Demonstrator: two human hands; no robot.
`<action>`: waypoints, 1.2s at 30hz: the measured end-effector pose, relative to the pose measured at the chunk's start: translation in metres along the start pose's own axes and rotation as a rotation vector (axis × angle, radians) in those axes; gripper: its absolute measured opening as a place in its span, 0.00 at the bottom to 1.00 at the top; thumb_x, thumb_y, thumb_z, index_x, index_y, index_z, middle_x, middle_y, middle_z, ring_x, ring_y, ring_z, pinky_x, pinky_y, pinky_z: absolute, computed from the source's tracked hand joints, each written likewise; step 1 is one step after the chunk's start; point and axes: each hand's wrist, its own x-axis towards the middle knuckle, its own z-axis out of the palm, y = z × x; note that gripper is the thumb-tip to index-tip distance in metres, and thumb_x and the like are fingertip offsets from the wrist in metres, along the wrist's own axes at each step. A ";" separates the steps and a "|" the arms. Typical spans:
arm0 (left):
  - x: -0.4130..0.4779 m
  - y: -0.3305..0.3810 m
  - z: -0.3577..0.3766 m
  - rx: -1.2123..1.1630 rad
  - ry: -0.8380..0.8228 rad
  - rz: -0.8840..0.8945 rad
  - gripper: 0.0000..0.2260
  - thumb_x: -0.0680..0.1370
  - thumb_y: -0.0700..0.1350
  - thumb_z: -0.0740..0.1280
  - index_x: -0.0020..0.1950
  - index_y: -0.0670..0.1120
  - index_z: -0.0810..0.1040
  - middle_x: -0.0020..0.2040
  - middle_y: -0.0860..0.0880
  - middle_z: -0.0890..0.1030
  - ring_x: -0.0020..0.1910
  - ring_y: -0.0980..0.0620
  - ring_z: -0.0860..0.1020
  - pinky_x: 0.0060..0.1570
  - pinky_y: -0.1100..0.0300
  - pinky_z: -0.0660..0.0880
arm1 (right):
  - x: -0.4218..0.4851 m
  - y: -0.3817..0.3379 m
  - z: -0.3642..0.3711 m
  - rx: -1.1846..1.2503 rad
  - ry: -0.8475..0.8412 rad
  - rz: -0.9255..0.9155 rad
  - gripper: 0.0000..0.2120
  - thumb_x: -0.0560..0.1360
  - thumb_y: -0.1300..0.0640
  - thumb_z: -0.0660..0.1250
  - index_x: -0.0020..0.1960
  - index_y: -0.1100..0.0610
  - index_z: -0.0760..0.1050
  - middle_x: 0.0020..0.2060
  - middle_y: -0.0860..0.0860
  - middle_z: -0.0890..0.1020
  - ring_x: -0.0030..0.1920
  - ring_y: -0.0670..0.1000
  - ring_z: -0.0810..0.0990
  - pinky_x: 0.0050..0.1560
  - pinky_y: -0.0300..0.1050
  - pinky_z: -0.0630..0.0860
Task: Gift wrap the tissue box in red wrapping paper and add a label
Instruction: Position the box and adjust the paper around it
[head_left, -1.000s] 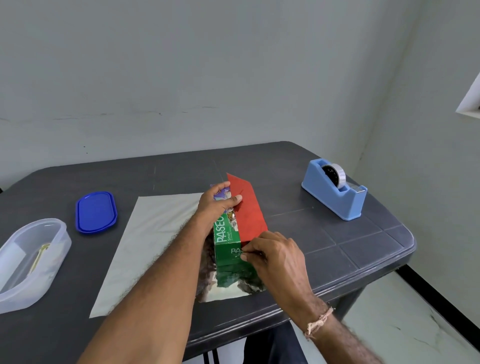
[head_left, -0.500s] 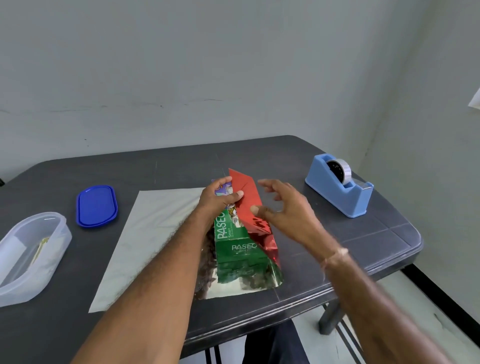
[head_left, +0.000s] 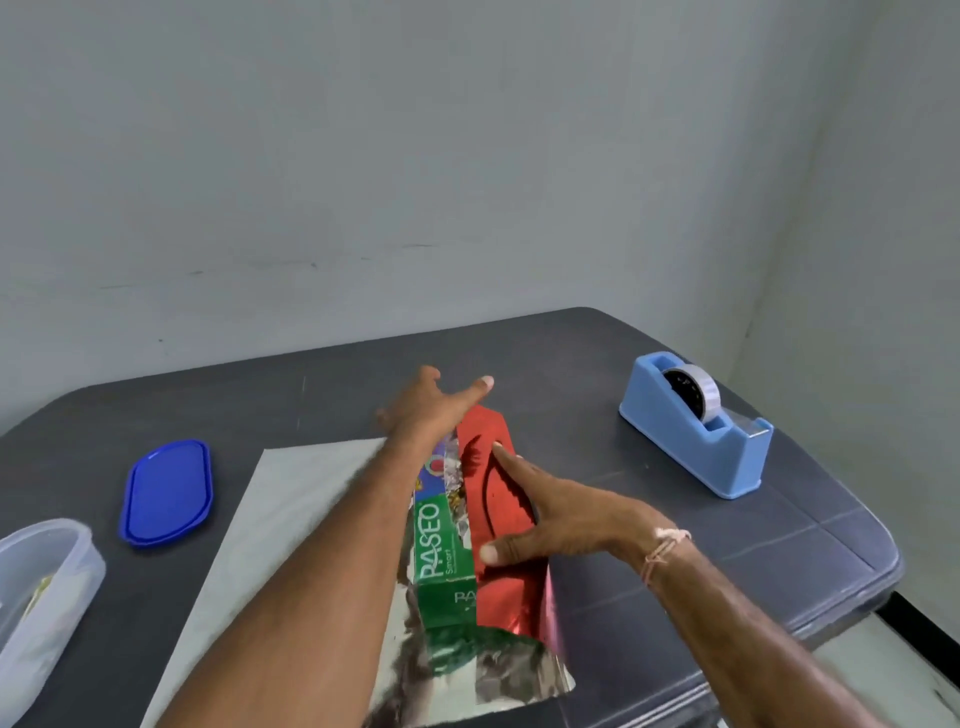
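Observation:
A green tissue box (head_left: 441, 545) lies on the wrapping paper (head_left: 291, 519), whose silver underside faces up and spreads to the left. A red flap of the paper (head_left: 498, 592) is folded over the box's right side and top. My right hand (head_left: 550, 514) lies flat on that red flap, fingers straight, pressing it onto the box. My left hand (head_left: 434, 405) reaches past the far end of the box with fingers spread and holds nothing.
A light blue tape dispenser (head_left: 696, 431) stands at the right of the dark table (head_left: 675, 545). A blue lid (head_left: 166, 491) lies at the left, with a clear plastic container (head_left: 36, 587) at the far left edge.
My left hand let go of the flap's far corner and opened beyond the box. My right hand came down flat onto the red flap.

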 end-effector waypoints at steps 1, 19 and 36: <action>0.008 0.008 0.002 0.044 -0.048 -0.022 0.50 0.64 0.79 0.65 0.77 0.50 0.66 0.76 0.47 0.72 0.75 0.42 0.70 0.75 0.38 0.60 | 0.001 0.001 0.001 -0.008 -0.009 -0.001 0.67 0.58 0.24 0.75 0.79 0.35 0.32 0.83 0.44 0.42 0.83 0.50 0.50 0.82 0.56 0.52; 0.059 0.022 0.024 -0.333 -0.326 -0.145 0.13 0.74 0.35 0.76 0.58 0.43 0.84 0.52 0.43 0.85 0.41 0.52 0.81 0.35 0.61 0.75 | -0.002 0.002 -0.001 -0.052 -0.060 0.021 0.61 0.65 0.26 0.73 0.74 0.29 0.25 0.80 0.41 0.32 0.83 0.57 0.52 0.80 0.67 0.51; 0.053 0.029 0.032 -0.096 -0.425 -0.188 0.35 0.70 0.65 0.76 0.70 0.46 0.76 0.68 0.42 0.77 0.62 0.43 0.76 0.56 0.51 0.73 | 0.004 0.006 0.004 -0.033 -0.055 0.013 0.62 0.60 0.22 0.71 0.70 0.25 0.23 0.80 0.40 0.32 0.82 0.57 0.54 0.79 0.69 0.51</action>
